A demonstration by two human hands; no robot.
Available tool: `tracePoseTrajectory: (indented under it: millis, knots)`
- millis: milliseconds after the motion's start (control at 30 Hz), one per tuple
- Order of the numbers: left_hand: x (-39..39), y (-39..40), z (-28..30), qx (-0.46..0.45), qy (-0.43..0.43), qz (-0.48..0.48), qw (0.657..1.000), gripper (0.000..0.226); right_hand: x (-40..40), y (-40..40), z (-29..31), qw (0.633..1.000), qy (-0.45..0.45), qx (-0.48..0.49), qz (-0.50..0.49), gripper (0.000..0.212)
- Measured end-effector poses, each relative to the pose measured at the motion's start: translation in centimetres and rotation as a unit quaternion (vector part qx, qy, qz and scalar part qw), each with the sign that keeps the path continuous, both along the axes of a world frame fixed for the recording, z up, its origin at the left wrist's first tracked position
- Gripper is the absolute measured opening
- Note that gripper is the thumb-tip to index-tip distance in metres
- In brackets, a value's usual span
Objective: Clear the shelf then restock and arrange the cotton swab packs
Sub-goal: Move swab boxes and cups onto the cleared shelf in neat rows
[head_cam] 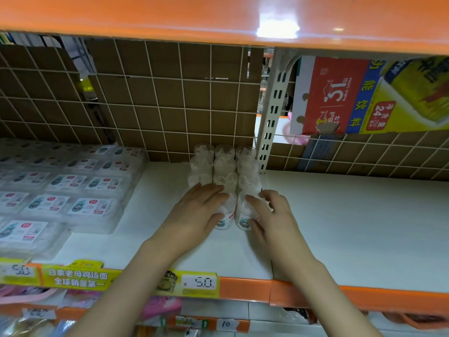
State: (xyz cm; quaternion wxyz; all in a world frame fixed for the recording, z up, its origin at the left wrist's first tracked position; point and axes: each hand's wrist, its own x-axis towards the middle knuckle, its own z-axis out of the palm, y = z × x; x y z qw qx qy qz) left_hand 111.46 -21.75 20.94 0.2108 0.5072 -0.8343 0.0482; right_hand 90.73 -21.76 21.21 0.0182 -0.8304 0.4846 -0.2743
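Flat clear packs of cotton swabs (73, 183) lie stacked in rows on the left of the white shelf (340, 215), labels up. Just right of them, near the shelf's upright post (272, 113), round clear cotton swab tubs (224, 164) stand in three close rows running to the wire grid back (145, 93), white swabs showing inside. The left hand (194, 212) rests on the front left tub, fingers straight over it. The right hand (269, 212) curls loosely around the front right tub (243, 215). Farther right, a red and yellow drinks carton (364, 96) leans behind the grid.
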Motion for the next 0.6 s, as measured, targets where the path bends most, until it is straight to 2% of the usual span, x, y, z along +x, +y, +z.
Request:
tracePoseTrajectory:
  millis: [133,233,333,400,500,600]
  knots:
    - [0.7,0.5,0.3,-0.019,0.027,0.021,0.999,0.067,-1.0,-0.1,0.7,0.999,-0.027,0.042,0.014,0.069]
    - [2.5,1.2,0.5,-0.01,0.081,0.073,0.994,0.099,-2.1,-0.6,0.8,0.996,0.026,0.083,0.002,0.094]
    - [4.3,1.8,0.5,0.101,0.09,0.159,0.978,0.132,-2.8,-1.4,0.4,0.977,0.132,0.165,-0.032,0.108]
    - [5.1,1.6,-0.2,0.181,0.061,0.191,0.963,0.146,-2.7,-2.3,0.2,0.967,0.155,0.202,-0.031,0.114]
    - [5.8,0.6,-1.5,0.235,0.031,0.176,0.955,0.151,-2.3,-3.7,0.1,0.958,0.164,0.237,-0.017,0.125]
    - [6.2,-0.7,-2.3,0.251,0.043,0.119,0.96,0.136,-2.4,-5.3,0.5,0.943,0.201,0.266,-0.002,0.132]
